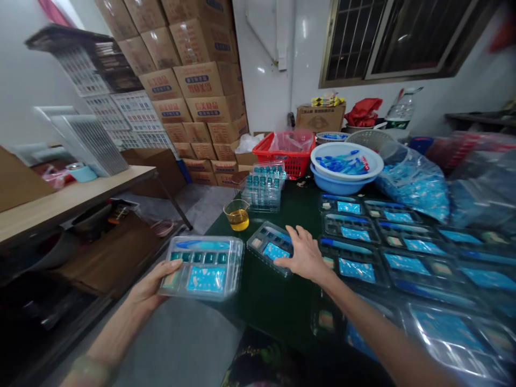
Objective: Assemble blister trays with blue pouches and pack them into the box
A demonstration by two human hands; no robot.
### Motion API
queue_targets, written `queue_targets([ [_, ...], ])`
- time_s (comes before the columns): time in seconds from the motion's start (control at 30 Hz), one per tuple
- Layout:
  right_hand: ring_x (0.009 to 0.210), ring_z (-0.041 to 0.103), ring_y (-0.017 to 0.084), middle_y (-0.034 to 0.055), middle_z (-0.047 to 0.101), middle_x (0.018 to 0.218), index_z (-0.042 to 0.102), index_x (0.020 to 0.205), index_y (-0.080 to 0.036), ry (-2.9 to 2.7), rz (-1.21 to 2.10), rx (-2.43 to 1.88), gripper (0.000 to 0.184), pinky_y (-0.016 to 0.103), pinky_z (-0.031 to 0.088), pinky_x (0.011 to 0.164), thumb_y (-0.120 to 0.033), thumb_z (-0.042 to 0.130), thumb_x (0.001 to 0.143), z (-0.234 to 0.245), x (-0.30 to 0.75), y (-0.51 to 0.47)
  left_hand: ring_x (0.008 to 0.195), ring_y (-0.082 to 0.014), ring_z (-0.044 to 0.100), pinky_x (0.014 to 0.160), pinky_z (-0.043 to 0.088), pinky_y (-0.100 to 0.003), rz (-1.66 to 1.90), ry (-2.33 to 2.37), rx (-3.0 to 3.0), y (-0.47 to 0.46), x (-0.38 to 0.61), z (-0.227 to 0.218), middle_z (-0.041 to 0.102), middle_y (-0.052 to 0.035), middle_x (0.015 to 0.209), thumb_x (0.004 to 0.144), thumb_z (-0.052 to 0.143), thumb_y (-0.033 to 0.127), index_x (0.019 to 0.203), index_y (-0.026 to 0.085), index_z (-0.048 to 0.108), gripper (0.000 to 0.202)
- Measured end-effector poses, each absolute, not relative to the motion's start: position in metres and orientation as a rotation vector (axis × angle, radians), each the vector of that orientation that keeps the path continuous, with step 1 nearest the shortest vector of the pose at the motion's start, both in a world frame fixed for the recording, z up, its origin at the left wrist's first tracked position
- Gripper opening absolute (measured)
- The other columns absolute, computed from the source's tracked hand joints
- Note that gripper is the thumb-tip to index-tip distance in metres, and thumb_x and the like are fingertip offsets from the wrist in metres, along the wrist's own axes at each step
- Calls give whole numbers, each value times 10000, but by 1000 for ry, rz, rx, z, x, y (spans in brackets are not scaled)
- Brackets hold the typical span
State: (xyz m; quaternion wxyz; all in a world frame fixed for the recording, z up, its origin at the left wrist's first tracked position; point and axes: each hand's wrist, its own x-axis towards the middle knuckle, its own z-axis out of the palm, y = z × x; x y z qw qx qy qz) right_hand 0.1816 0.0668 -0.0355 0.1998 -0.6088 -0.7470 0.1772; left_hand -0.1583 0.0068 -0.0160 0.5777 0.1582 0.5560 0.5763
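holding a clear tray (237, 271) to the near left of the glass cup (230, 208), the left hand (155, 279) in the head view is clamped on its left end, thumb on top, the fingers beneath hidden. that tray carries a blue pen (203, 245), a row of teal pieces (208, 258), a blue packet (206, 279) and a beige piece (171, 279). the right hand (306, 255), to the near right of the cup, touches the right end of a second tray (260, 259), thumb and fingers apart; i cannot tell whether it grips. this second tray lies on the dark green table (278, 303) just beside the cup, also with a blue packet and dark pieces. yellow liquid (239, 220) stands in the cup. just behind the cup is a stack of clear trays (264, 188), and beyond it a red basket (299, 161). well right of the cup lie rows of packed trays (331, 231); behind those, farther from the person, a white basin (378, 164) holds blue pens (342, 163).
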Motion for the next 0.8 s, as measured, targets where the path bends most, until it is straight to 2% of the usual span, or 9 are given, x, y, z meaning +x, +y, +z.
queue_targets([
  [0.1,1335,81,428,220,146,1467,193,1422,-184,-2289,505,-1724,1154,531,162,1011,-613,733,496,-43,167,79,523,-227,644,498,569,-315,1251,1296,479,18,-167,-23,683,-109,662,643,641,-23,730,64,632,123],
  [0.17,1323,100,451,236,144,1465,229,1410,-173,-2403,483,-1714,1182,530,136,1011,-638,743,453,-48,160,83,542,-239,652,512,573,-322,1263,1303,445,22,-170,-25,688,-121,684,657,628,-18,759,57,636,128],
  [0.27,1292,206,431,228,187,1453,327,1369,-193,-2529,391,-1554,1055,497,162,1004,-660,709,503,-52,159,84,541,-236,655,512,576,-317,1319,1310,393,23,-172,-24,688,-118,688,676,596,-18,786,61,632,140],
  [0.33,1292,222,401,195,198,1458,343,1364,-237,-2591,387,-1383,963,482,176,1006,-688,649,570,-53,160,80,553,-229,658,520,580,-317,1355,1309,380,22,-171,-23,689,-109,693,687,580,-19,794,70,626,147],
  [0.5,1350,84,380,128,122,1500,332,1372,-315,-2672,493,-1074,889,506,86,1050,-704,603,620,-55,151,61,543,-197,650,526,577,-310,1491,1269,319,13,-166,-16,678,-77,663,719,515,-25,790,93,600,162],
  [0.57,1359,42,374,137,83,1507,289,1397,-285,-2682,550,-994,947,510,66,1061,-725,586,614,-56,143,53,517,-193,639,515,575,-318,1529,1252,296,10,-163,-11,666,-69,635,729,498,-13,772,98,592,152],
  [0.7,1366,-17,356,169,50,1504,124,1445,-148,-2619,687,-938,1146,529,47,1077,-757,573,583,-54,140,43,495,-195,627,480,563,-310,1521,1270,288,8,-152,2,664,-69,638,726,513,4,779,102,596,139],
  [0.73,1368,10,346,162,83,1503,130,1443,-137,-2550,691,-967,1093,530,57,1079,-717,572,629,-52,144,42,495,-195,625,478,560,-306,1501,1282,289,9,-148,5,667,-69,643,720,529,8,787,103,600,136],
  [0.8,1349,163,312,155,237,1466,245,1414,-129,-2304,693,-1098,800,508,127,1079,-559,501,790,-43,154,41,498,-197,623,482,556,-302,1443,1309,296,10,-137,9,669,-69,643,706,562,14,797,103,609,136],
])
